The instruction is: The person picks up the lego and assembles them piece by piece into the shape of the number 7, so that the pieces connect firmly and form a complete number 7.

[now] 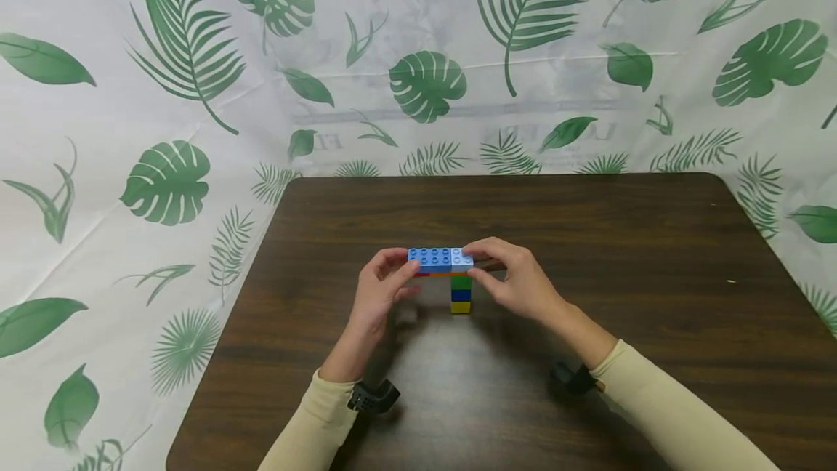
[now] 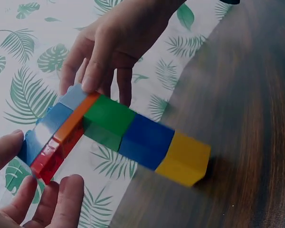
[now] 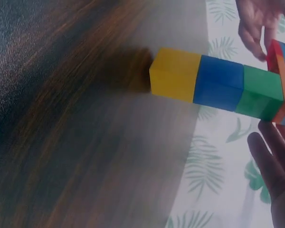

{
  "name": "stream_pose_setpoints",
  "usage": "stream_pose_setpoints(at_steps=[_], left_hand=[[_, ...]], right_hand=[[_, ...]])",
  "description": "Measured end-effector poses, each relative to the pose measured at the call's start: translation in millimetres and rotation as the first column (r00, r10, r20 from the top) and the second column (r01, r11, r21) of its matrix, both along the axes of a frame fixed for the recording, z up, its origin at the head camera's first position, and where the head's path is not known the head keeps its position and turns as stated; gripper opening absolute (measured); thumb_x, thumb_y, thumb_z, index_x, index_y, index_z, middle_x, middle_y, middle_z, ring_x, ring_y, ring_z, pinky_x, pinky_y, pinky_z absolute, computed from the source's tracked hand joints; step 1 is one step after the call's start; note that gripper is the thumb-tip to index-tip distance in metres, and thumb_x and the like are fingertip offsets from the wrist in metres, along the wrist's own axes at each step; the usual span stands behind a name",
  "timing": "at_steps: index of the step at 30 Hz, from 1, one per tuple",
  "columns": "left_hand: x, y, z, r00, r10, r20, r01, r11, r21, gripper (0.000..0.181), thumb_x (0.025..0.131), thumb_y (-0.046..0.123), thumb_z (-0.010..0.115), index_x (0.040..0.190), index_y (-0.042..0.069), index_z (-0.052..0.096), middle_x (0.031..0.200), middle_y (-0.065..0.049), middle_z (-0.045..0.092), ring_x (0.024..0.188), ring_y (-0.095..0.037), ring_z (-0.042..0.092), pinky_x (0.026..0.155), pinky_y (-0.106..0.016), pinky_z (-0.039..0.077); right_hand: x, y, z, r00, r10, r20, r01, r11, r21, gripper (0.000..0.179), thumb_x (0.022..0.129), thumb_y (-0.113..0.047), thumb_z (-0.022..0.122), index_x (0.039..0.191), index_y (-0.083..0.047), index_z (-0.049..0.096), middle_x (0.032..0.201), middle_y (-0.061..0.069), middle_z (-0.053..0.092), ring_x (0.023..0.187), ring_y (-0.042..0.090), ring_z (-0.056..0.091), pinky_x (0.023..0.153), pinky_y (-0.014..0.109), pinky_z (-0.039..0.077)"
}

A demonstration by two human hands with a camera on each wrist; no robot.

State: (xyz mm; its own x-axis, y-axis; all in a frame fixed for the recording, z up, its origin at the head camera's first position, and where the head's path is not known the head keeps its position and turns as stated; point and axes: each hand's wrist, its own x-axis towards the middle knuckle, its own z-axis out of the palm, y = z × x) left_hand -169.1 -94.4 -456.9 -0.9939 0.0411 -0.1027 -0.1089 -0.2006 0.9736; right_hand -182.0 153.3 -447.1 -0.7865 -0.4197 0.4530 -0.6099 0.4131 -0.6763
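A toy brick column stands upright near the middle of the table, with a yellow brick point(image 1: 461, 307) at the bottom, then a dark blue brick point(image 1: 461, 296) and a green brick point(image 1: 461, 282). Across its top an orange brick point(image 2: 76, 118) and a translucent red brick point(image 2: 48, 159) reach out to the left. Above them lie a long blue brick point(image 1: 431, 260) and a light blue brick point(image 1: 461, 262), studs up. My left hand point(image 1: 374, 293) pinches the long blue brick's free left end. At the right end, my right hand point(image 1: 519, 280) holds the light blue brick between thumb and fingers.
The dark wooden table point(image 1: 641, 253) has rounded far corners. Behind and beside it hangs a white sheet with green leaf prints point(image 1: 428, 86). Black wrist devices point(image 1: 374, 397) sit at both cuffs, low over the tabletop.
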Motion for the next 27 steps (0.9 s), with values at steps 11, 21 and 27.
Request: stream_pose_setpoints(at_steps=[11,21,27], left_hand=[[-15.8,9.2,-4.5,0.993,-0.112,0.031,0.114,0.989,-0.090,0.039,0.094,0.030,0.068,0.121,0.002,0.064,0.109,-0.012,0.067,0.100,-0.041,0.065,0.077,-0.044,0.058],[-36.8,18.2,-12.9,0.971,-0.205,0.126,0.223,0.964,-0.146,0.040,0.101,0.026,0.057,0.131,-0.001,0.060,0.131,-0.016,0.059,0.115,-0.042,0.058,0.075,-0.040,0.059],[-48.0,23.9,-25.2,0.955,-0.253,0.157,0.282,0.938,-0.201,0.042,0.101,0.024,0.055,0.134,-0.001,0.057,0.130,-0.020,0.060,0.112,-0.040,0.060,0.077,-0.042,0.058]], right_hand=[[-8.8,18,-2.9,0.971,-0.159,0.178,0.175,0.981,-0.079,0.032,0.090,-0.010,0.072,0.122,-0.011,0.065,0.115,0.003,0.064,0.100,0.019,0.067,0.081,0.029,0.056],[-19.2,28,-19.1,0.913,-0.303,0.275,0.316,0.949,-0.004,0.025,0.096,-0.016,0.065,0.118,-0.005,0.068,0.112,0.012,0.069,0.089,0.025,0.066,0.077,0.032,0.057],[-24.6,32,-32.0,0.854,-0.333,0.401,0.324,0.942,0.091,0.032,0.100,-0.013,0.057,0.131,-0.004,0.062,0.125,0.017,0.063,0.093,0.030,0.060,0.075,0.038,0.056]])
